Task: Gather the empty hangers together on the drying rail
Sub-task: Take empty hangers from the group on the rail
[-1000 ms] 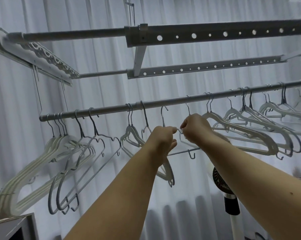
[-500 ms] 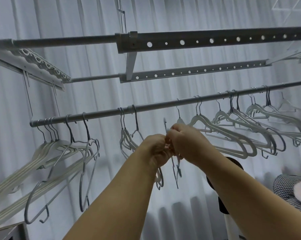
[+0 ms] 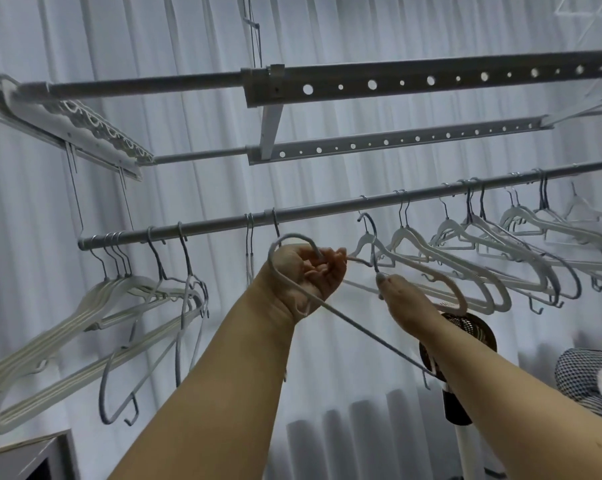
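Grey wire hanger (image 3: 344,317) is now off the drying rail (image 3: 327,209), where a moment ago its hook hung; the left hand (image 3: 310,271) curls round its hook end, its bar slanting down across the wrist. The right hand (image 3: 401,294) pinches the neck of another hanger (image 3: 374,244), apparently unhooked too. Next, presumably, both join the bunch at the left (image 3: 126,292)

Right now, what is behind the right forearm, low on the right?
Behind the right forearm stands a dark round fan on a white pole. The arm covers part of its grille; its base is out of view.
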{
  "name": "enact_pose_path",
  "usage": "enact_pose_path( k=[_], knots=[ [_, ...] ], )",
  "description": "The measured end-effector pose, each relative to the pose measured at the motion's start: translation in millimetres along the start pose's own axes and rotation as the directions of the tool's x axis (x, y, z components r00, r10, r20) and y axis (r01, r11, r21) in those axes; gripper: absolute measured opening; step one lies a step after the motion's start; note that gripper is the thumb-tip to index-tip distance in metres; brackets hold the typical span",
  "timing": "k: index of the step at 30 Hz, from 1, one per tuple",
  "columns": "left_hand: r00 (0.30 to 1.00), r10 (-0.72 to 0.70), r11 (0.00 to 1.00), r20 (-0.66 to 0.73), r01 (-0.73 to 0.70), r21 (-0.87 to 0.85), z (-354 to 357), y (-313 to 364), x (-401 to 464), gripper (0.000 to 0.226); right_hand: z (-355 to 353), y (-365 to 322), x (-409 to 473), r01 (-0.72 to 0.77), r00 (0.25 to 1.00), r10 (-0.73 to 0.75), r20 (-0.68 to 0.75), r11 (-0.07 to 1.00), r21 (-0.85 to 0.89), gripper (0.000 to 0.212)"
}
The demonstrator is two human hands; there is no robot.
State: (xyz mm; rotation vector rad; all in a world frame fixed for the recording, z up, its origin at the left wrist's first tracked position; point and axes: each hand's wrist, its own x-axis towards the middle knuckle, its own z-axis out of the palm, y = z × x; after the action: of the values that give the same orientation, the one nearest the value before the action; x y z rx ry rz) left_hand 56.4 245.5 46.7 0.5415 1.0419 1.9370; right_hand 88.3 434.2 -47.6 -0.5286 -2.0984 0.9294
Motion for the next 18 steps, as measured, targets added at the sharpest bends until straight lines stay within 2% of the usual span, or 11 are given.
enact_pose_path(
  k=[3,5,7,9,11,12,13,15,16,18],
  knots=[
    [0.988,0.149,0.98,-0.027,-0.152,-0.13,-4,1,4,0.039,-1,2,-7,0.066,0.996,-0.048,-0.079,0.968,0.242,0.042],
    [0.951,0.298,0.946,-0.084,-0.306,-0.108,-11,2,11,0.057,3,4,-11,0.062,0.993,-0.018,-0.119,0.925,0.374,0.04],
    [0.882,0.436,0.9,-0.178,-0.431,0.069,-17,1,14,0.053,8,8,-12,0.032,0.987,0.042,-0.157,0.898,0.439,0.039],
    [0.756,0.599,0.774,-0.265,-0.462,0.434,-21,-1,11,0.037,12,11,-11,-0.005,0.976,0.108,-0.191,0.88,0.474,0.037],
    [0.599,0.773,0.48,-0.208,-0.337,0.81,-30,-4,14,0.028,13,10,-10,-0.028,0.962,0.158,-0.221,0.867,0.497,0.037],
    [0.555,0.82,0.328,-0.141,-0.253,0.91,-36,-4,17,0.027,14,9,-11,-0.032,0.955,0.175,-0.239,0.863,0.504,0.037],
    [0.555,0.827,0.22,-0.094,-0.165,0.961,-42,-4,21,0.027,13,8,-11,-0.034,0.946,0.192,-0.263,0.862,0.506,0.037],
    [0.612,0.788,0.076,-0.07,0.017,0.997,-53,-4,29,0.035,13,5,-14,-0.033,0.923,0.213,-0.32,0.874,0.484,0.037],
    [0.645,0.762,0.022,-0.066,0.077,0.997,-55,-5,31,0.039,12,3,-16,-0.031,0.912,0.218,-0.346,0.881,0.471,0.037],
    [0.71,0.701,-0.022,-0.063,0.111,0.994,-58,-8,31,0.044,11,0,-22,-0.029,0.89,0.23,-0.395,0.891,0.453,0.038]
  ],
)
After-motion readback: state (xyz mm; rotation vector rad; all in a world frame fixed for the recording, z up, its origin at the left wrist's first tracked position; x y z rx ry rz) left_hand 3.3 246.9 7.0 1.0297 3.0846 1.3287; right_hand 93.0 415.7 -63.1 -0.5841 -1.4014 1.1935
